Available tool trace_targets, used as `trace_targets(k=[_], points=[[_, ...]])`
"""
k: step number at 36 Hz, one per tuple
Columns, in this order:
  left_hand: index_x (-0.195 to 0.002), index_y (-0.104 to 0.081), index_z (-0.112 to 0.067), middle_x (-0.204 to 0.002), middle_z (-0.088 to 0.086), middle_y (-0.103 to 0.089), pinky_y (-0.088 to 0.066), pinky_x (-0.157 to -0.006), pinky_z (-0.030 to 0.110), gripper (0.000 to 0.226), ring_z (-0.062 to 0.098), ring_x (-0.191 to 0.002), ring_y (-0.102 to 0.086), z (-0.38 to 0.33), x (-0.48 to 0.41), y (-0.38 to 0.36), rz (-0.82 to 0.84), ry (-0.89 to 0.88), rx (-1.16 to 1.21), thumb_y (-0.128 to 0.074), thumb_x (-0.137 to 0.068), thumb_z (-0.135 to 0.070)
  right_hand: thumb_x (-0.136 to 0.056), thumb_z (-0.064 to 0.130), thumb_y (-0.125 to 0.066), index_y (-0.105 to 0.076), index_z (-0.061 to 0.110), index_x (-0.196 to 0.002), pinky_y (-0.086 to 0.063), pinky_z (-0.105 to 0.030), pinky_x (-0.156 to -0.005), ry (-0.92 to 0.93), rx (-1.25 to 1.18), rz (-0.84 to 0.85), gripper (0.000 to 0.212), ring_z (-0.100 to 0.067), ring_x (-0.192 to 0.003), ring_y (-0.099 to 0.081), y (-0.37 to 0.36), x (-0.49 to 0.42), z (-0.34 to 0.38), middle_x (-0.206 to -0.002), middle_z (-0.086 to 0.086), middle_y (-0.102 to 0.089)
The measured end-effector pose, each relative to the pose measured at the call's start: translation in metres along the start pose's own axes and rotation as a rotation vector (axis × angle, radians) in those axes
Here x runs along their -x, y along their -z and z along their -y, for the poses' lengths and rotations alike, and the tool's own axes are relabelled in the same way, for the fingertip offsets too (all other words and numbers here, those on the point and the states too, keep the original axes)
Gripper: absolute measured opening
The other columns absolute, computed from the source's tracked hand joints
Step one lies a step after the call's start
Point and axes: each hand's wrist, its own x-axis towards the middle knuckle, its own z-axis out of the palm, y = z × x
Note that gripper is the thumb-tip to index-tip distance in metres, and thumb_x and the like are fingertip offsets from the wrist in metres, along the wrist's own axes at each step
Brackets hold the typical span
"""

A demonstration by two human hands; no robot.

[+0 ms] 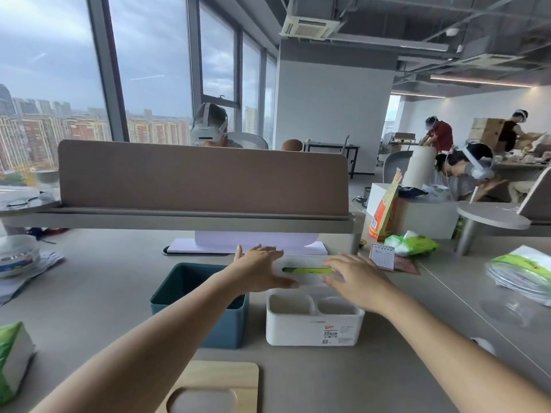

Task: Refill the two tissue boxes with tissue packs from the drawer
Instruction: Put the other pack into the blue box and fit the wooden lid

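Note:
A white tissue box [313, 323] stands on the desk in front of me, with two small compartments at its near side and a white lid with a slot. Green packaging shows through the slot [304, 270]. My left hand [259, 271] lies flat on the lid's left end, fingers spread. My right hand [357, 281] rests flat on its right end. A teal tissue box [196, 320] stands just left of the white one, open on top, with no lid. Its wooden lid [208, 389] lies on the desk near me. A green-and-white tissue pack [13, 359] sits at the left edge.
A brown partition [202, 177] closes the desk's far side. More green tissue packs [411, 244] lie at the right, beside a small desk calendar [383, 257] and clear plastic wrapping [521, 278]. A round tin [18, 256] sits at far left. People work behind.

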Motion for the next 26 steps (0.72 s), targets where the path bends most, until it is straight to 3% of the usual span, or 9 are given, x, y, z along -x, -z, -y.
trace_targets(k=[2, 4, 6, 11, 15, 19, 22, 26], points=[[-0.147, -0.033, -0.029, -0.155, -0.008, -0.034, -0.017, -0.118, 0.051, 0.087, 0.017, -0.143, -0.03, 0.007, 0.014, 0.007, -0.066, -0.044, 0.094, -0.058, -0.075, -0.07, -0.094, 0.054, -0.04, -0.043, 0.034, -0.139, -0.028, -0.035, -0.113, 0.053, -0.065, -0.093, 0.049, -0.009, -0.137, -0.035, 0.003, 0.004, 0.023, -0.148, 0.015, -0.041], [-0.144, -0.038, -0.03, -0.149, -0.009, -0.042, -0.031, -0.112, 0.033, 0.078, 0.015, -0.136, -0.04, 0.018, 0.031, 0.017, -0.142, -0.077, 0.15, -0.062, -0.078, -0.063, -0.094, 0.05, -0.044, -0.044, 0.033, -0.138, -0.034, -0.034, -0.109, 0.092, -0.123, -0.13, 0.047, -0.01, -0.133, -0.039, 0.007, 0.004, 0.047, -0.145, 0.016, -0.044], [-0.136, -0.049, -0.032, -0.139, -0.011, -0.054, -0.038, -0.1, 0.023, 0.062, 0.012, -0.126, -0.051, 0.032, 0.051, 0.031, -0.231, -0.076, 0.193, -0.065, -0.081, -0.054, -0.092, 0.046, -0.05, -0.048, 0.034, -0.133, -0.038, -0.033, -0.104, 0.134, -0.136, -0.171, 0.043, -0.011, -0.127, -0.045, 0.011, 0.002, 0.074, -0.138, 0.017, -0.05], [-0.118, -0.062, -0.038, -0.112, -0.017, -0.068, -0.053, -0.091, 0.028, 0.04, 0.004, -0.098, -0.064, 0.084, 0.115, 0.064, -0.358, -0.023, 0.248, -0.07, -0.08, -0.046, -0.089, 0.039, -0.058, -0.056, 0.034, -0.123, -0.036, -0.026, -0.088, 0.273, -0.168, -0.254, 0.034, -0.009, -0.119, -0.051, 0.017, -0.008, 0.146, -0.126, 0.019, -0.058], [-0.12, -0.063, -0.036, -0.113, -0.019, -0.067, -0.051, -0.09, 0.023, 0.042, 0.001, -0.1, -0.062, 0.127, 0.167, 0.082, -0.362, 0.062, 0.217, -0.07, -0.08, -0.047, -0.087, 0.041, -0.061, -0.055, 0.034, -0.124, -0.043, -0.034, -0.097, 0.382, -0.222, -0.22, 0.038, -0.012, -0.117, -0.052, 0.014, -0.018, 0.201, -0.126, 0.014, -0.057], [-0.122, -0.06, -0.039, -0.112, -0.021, -0.067, -0.052, -0.091, 0.027, 0.048, -0.001, -0.101, -0.062, 0.177, 0.214, 0.09, -0.347, 0.17, 0.178, -0.069, -0.077, -0.053, -0.086, 0.041, -0.063, -0.053, 0.035, -0.127, -0.042, -0.03, -0.098, 0.472, -0.257, -0.185, 0.043, -0.011, -0.122, -0.048, 0.004, -0.027, 0.26, -0.13, 0.014, -0.055], [-0.122, -0.061, -0.037, -0.112, -0.019, -0.067, -0.052, -0.092, 0.027, 0.048, 0.0, -0.101, -0.062, 0.21, 0.251, 0.095, -0.348, 0.246, 0.167, -0.07, -0.077, -0.05, -0.085, 0.045, -0.061, -0.049, 0.034, -0.13, -0.043, -0.037, -0.102, 0.571, -0.198, -0.15, 0.048, -0.012, -0.122, -0.048, -0.008, -0.036, 0.306, -0.133, 0.013, -0.053], [-0.124, -0.059, -0.036, -0.118, -0.015, -0.065, -0.048, -0.097, 0.026, 0.053, 0.002, -0.105, -0.06, 0.247, 0.297, 0.101, -0.325, 0.353, 0.162, -0.071, -0.075, -0.051, -0.083, 0.054, -0.061, -0.041, 0.036, -0.136, -0.037, -0.035, -0.107, 0.652, -0.184, -0.016, 0.06, -0.012, -0.128, -0.043, -0.027, -0.044, 0.359, -0.137, 0.012, -0.047]])
